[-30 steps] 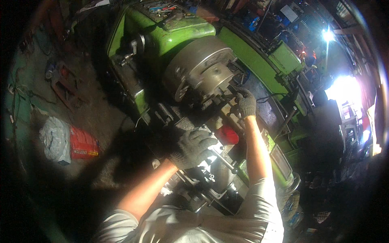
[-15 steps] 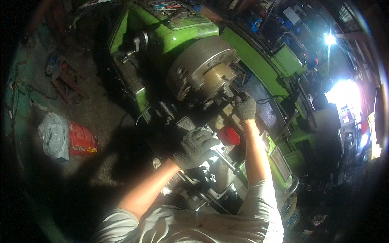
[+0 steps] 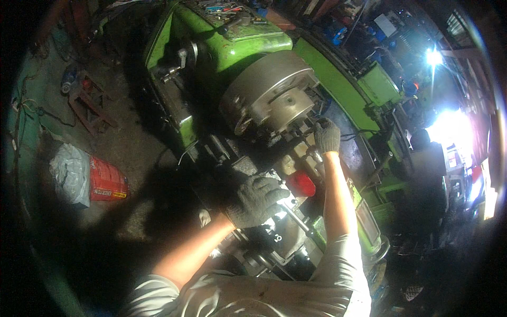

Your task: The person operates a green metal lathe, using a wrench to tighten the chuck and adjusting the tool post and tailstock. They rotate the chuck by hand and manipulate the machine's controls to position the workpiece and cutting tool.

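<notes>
A green lathe (image 3: 227,50) fills the middle of the view, with a large grey chuck (image 3: 274,95) at its head. My left hand (image 3: 256,199), in a dark knit glove, is closed over a handle on the carriage (image 3: 288,232) below the chuck. My right hand (image 3: 327,136), also gloved, reaches up to the tool post area just right of the chuck and grips something there; what it holds is hidden by the glove. A red part (image 3: 302,182) sits between my two hands.
A red and white bag (image 3: 90,179) lies on the dirty floor at the left. Metal scraps (image 3: 87,100) lie further back. Another person (image 3: 428,158) stands at the right near very bright lights (image 3: 449,127). Tools rest on the lathe's top (image 3: 232,13).
The view has shifted slightly. My left hand has stayed on the carriage handle, and my right hand has stayed near the chuck's right side.
</notes>
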Motion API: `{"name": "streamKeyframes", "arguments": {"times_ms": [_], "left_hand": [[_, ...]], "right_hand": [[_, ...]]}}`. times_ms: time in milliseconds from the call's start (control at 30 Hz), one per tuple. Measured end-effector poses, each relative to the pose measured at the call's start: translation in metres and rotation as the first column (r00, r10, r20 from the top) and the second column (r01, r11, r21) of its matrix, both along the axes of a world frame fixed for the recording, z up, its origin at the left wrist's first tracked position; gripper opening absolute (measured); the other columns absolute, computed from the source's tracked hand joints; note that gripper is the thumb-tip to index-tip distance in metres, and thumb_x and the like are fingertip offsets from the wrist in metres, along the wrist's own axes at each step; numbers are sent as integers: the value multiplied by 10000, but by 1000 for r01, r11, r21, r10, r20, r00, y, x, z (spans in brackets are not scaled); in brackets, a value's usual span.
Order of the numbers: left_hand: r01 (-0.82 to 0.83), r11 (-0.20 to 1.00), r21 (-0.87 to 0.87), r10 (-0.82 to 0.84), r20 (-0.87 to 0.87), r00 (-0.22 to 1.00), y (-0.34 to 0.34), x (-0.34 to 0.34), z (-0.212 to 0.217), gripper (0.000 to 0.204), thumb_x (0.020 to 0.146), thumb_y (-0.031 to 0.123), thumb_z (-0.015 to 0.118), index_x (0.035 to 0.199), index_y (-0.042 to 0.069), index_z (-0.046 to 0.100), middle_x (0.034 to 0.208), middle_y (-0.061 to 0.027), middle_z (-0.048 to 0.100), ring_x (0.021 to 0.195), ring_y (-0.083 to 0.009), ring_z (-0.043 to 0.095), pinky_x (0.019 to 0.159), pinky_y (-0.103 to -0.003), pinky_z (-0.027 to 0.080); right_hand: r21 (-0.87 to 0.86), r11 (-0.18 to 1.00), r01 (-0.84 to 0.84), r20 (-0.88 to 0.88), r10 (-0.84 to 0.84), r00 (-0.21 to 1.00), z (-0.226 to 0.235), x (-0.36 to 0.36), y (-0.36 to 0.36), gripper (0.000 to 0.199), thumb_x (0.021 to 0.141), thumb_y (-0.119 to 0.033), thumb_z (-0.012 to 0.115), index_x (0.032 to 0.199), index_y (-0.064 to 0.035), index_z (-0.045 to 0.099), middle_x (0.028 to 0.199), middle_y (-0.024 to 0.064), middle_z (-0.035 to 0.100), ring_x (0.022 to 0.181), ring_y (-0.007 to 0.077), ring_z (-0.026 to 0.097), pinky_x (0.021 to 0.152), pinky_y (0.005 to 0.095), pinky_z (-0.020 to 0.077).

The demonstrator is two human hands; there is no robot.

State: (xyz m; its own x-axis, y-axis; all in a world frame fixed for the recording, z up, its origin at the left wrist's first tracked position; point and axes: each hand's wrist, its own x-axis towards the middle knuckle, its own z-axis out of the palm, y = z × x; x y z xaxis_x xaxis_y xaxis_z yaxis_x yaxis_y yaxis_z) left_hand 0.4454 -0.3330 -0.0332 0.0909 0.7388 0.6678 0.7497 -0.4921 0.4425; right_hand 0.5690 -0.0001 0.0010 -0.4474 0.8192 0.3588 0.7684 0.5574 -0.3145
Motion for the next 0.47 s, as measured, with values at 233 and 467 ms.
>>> {"name": "streamKeyframes", "arguments": {"times_ms": [233,467], "left_hand": [[-62,997,-50,67,109,992,2,6,-3,255,834,325,736,1061,210,715,1334,3,672,1238,-274,621,1025,-478,497],[-12,998,-70,12,-3,1000,2,6,-15,451,811,299,734,1258,244,708,1358,-41,666,1267,-319,604,1056,-522,484]], "right_hand": [[-51,999,5,-105,-11,994,-13,-21,6,311,928,-258,658,1105,-31,776,1032,220,774,982,408,743,863,480,574],[-370,922,112,-98,-158,983,10,14,36,299,903,-258,694,1080,-45,809,1003,227,794,909,281,789,831,432,593]]}}
